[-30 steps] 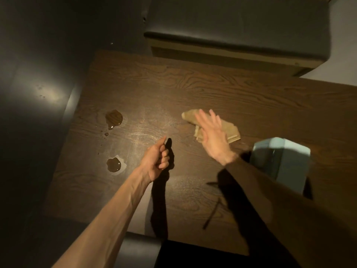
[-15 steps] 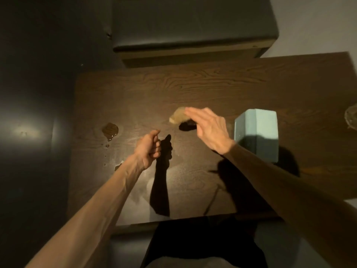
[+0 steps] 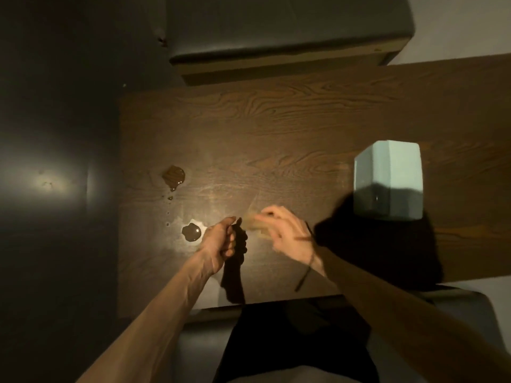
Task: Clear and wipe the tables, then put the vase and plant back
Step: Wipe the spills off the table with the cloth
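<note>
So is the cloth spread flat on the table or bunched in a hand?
Bunched: the cloth is a blurred tan wad gripped by the right hand just above the table, not laid flat.

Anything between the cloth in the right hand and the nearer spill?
Only the left hand: its curled fist sits between the cloth, held by the right hand, and the nearer puddle. Otherwise bare table.

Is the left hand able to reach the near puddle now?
Probably yes: the left hand is curled, holds nothing, and sits just right of the near puddle, with bare table between.
</note>
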### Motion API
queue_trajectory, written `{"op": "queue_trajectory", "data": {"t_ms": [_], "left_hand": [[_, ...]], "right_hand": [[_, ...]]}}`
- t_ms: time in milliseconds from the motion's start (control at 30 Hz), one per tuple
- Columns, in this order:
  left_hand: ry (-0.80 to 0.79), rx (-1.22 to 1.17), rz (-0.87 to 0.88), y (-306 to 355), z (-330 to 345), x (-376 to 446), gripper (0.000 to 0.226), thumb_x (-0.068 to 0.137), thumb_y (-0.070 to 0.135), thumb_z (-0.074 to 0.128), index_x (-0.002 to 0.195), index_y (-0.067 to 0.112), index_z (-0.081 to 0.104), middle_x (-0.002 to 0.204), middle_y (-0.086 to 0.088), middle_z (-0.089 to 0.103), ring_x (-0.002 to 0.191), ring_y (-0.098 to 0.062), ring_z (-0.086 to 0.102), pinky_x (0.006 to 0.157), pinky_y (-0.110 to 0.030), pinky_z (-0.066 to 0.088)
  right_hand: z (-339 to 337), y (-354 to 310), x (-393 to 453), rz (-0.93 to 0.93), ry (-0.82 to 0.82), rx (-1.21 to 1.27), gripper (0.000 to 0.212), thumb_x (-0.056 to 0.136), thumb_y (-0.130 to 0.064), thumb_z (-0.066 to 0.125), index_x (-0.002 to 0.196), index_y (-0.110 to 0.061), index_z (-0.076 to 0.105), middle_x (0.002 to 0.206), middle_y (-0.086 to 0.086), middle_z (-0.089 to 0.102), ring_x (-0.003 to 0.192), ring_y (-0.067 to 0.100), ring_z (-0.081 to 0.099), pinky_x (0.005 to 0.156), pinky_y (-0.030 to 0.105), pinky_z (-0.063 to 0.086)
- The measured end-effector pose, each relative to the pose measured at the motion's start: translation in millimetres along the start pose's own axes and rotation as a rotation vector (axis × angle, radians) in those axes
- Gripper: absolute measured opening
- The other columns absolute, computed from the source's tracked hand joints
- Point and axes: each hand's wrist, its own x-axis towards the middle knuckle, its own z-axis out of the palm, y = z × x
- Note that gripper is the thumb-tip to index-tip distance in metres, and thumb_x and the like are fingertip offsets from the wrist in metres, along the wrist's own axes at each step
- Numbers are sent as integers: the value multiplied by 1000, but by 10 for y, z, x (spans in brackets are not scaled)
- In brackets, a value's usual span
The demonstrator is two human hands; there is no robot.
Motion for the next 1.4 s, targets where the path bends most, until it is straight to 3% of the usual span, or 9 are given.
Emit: {"op": "queue_trajectory", "data": {"t_ms": [100, 167, 300, 433, 600, 1100, 1200, 1267, 1400], "left_hand": [[18, -73, 57, 68, -137, -29, 50, 98, 28, 54, 52, 23, 33, 47, 5, 28, 36, -9, 20, 34, -18, 16], [30, -144, 69, 46, -234, -71, 51, 98, 28, 54, 51, 23, 34, 46, 5, 28, 37, -10, 21, 34, -20, 18], [48, -282, 70, -148, -415, -182, 49, 97, 31, 55, 53, 23, 37, 48, 6, 31, 40, -10, 23, 38, -22, 19], [119, -429, 113, -299, -599, -194, 50, 96, 30, 58, 52, 23, 34, 48, 6, 26, 39, -9, 20, 35, -20, 15], [199, -552, 145, -461, -864, -230, 51, 96, 30, 57, 50, 24, 37, 50, 5, 29, 43, -10, 22, 40, -23, 15], [370, -703, 119, -748, -1132, -437, 50, 98, 30, 53, 50, 23, 42, 54, 1, 33, 44, -11, 27, 40, -22, 22], [366, -710, 125, -702, -1185, -449, 49, 99, 29, 53, 51, 23, 43, 53, 2, 33, 44, -11, 27, 40, -22, 23], [360, -708, 124, -643, -1212, -450, 50, 98, 29, 53, 50, 23, 43, 52, 2, 33, 43, -11, 26, 39, -21, 22], [338, -709, 114, -488, -1292, -381, 53, 99, 29, 54, 48, 22, 41, 49, 3, 32, 40, -10, 25, 35, -21, 21]], "right_hand": [[-497, 69, 465, 93, 313, 2, 49, 94, -22, 68, 141, -29, 54, 119, -3, 55, 83, 13, 59, 66, 33, 58], [-774, 119, 809, 106, 423, -43, 45, 98, -34, 61, 143, -30, 52, 120, 0, 58, 91, 19, 62, 75, 32, 53], [-653, 415, 1263, 161, 276, -81, 45, 109, -33, 34, 154, -26, 37, 157, 0, 41, 146, 23, 30, 118, 46, 31], [-94, 432, 1456, 119, 268, -113, 46, 109, -26, 36, 155, -21, 38, 165, 2, 26, 154, 28, 12, 125, 51, 10], [371, 83, 1426, -77, 227, -51, 46, 105, -17, 44, 151, -14, 44, 161, 5, 36, 151, 26, 26, 123, 47, 21], [1217, -987, 839, -121, -119, 263, 42, 106, -23, 48, 147, -25, 48, 158, -9, 39, 149, 1, 26, 123, 35, 27], [1013, -1056, 887, 44, -162, 343, 40, 107, -31, 45, 147, -28, 48, 146, -5, 54, 119, -8, 54, 101, 21, 50], [782, -1171, 965, 183, -68, 436, 41, 106, -31, 47, 145, -21, 50, 129, -12, 58, 99, -16, 55, 77, -2, 44], [320, -1220, 1241, 408, 141, 863, 36, 106, -22, 48, 140, -10, 52, 126, -11, 63, 113, -1, 64, 90, 13, 50]]}}
